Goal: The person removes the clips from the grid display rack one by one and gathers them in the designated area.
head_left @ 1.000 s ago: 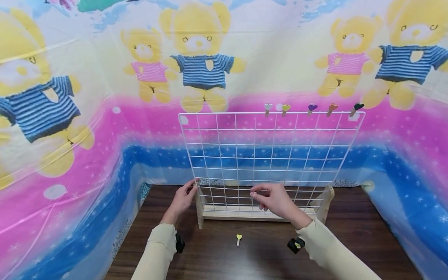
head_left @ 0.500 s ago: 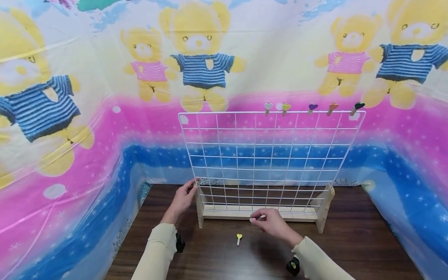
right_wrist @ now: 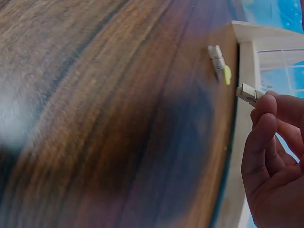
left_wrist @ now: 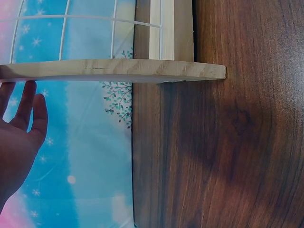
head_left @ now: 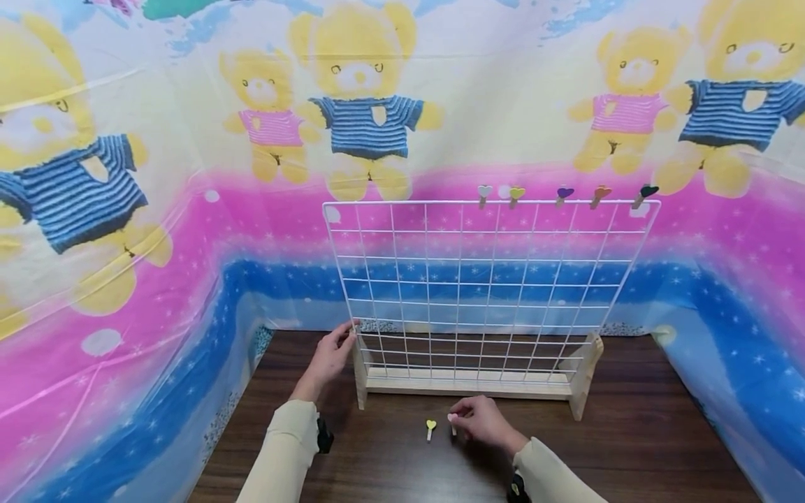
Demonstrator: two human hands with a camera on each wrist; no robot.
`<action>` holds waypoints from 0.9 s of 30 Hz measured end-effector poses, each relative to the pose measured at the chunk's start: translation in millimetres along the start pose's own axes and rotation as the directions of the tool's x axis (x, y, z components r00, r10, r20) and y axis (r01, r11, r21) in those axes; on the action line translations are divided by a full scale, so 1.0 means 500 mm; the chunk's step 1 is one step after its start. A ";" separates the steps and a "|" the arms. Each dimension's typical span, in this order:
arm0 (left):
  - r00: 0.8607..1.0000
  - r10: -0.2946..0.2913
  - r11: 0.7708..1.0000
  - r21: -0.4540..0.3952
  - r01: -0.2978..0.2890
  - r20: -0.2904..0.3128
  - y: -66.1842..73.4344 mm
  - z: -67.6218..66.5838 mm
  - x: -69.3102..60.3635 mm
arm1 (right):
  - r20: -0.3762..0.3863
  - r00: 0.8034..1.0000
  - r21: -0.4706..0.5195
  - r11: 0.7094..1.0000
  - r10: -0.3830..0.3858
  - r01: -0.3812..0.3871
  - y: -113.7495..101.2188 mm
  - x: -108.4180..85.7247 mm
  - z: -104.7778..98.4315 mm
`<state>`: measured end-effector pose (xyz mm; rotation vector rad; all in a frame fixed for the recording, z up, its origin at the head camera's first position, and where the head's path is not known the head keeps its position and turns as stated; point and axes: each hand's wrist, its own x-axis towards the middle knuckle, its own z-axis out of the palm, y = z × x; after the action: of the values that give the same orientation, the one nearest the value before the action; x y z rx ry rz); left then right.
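Note:
Between thumb and fingers, the right hand point(head_left: 487, 421) pinches a small wooden clip with a pale pink heart point(head_left: 453, 418), low over the table in front of the rack. In the right wrist view the clip's wooden end point(right_wrist: 248, 93) sticks out of the fingertips. A yellow heart clip point(head_left: 430, 425) lies on the table just left of it. The left hand point(head_left: 331, 355) touches the left wooden upright of the white grid rack point(head_left: 459, 285); in the left wrist view its extended fingers point(left_wrist: 27, 102) rest against that wooden side piece point(left_wrist: 142, 69).
Along the rack's top wire stand several heart clips: white point(head_left: 484, 191), yellow point(head_left: 517, 193), purple point(head_left: 565, 193), orange point(head_left: 601, 193) and dark green point(head_left: 646, 191). The rack's wooden base point(head_left: 468, 386) spans the dark wood table point(head_left: 377, 461). A bear-patterned cloth hangs behind.
The right hand, still pinching the pink heart clip, has come down from in front of the lower grid wires to the table in front of the base. The left hand stays at the upright.

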<state>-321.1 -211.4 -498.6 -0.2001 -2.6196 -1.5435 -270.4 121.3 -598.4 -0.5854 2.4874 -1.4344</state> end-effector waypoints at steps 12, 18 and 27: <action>1.000 -0.015 1.000 -0.004 0.015 0.006 -0.001 -0.001 0.001 | -0.036 0.999 -0.066 0.998 0.001 -0.004 0.026 0.012 0.041; 1.000 -0.005 1.000 -0.002 0.005 0.007 -0.002 0.000 0.001 | -0.045 0.999 -0.092 0.996 -0.011 0.007 0.036 0.016 0.051; 1.000 -0.004 1.000 0.000 0.004 0.007 -0.003 -0.001 0.001 | -0.063 0.996 -0.188 0.981 -0.066 0.053 0.049 0.018 0.053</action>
<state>-321.9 -212.3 -499.5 -0.2006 -2.6269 -1.5477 -274.2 107.9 -632.8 -0.6603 2.7006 -1.2703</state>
